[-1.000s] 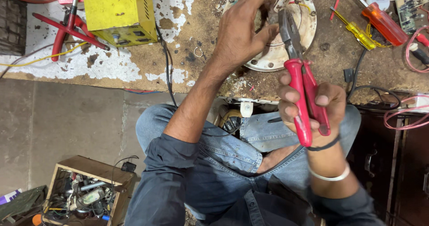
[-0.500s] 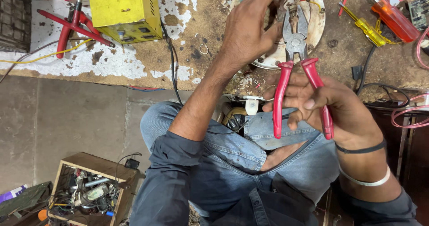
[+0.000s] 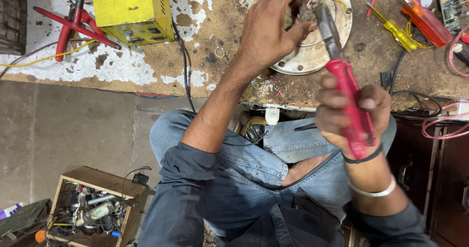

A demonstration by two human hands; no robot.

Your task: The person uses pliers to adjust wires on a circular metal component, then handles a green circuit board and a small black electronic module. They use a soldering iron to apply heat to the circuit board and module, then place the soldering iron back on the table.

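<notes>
We grip red-handled steel pliers (image 3: pixel 344 88) in our clenched right hand (image 3: pixel 354 117), nose touching the round white metal plate (image 3: pixel 312 56) on the workbench (image 3: pixel 205 56); our left hand (image 3: pixel 268 34) pinches its wires.

— What does the table (image 3: pixel 215 32) carry on my feed?

— I see worn brown board with white patches. A yellow box (image 3: pixel 132 10) sits at eleven o'clock, red-handled cutters (image 3: pixel 73 24) beside it. The round white plate (image 3: pixel 312 46) lies at twelve, screwdrivers (image 3: pixel 410 22) at one.
</notes>
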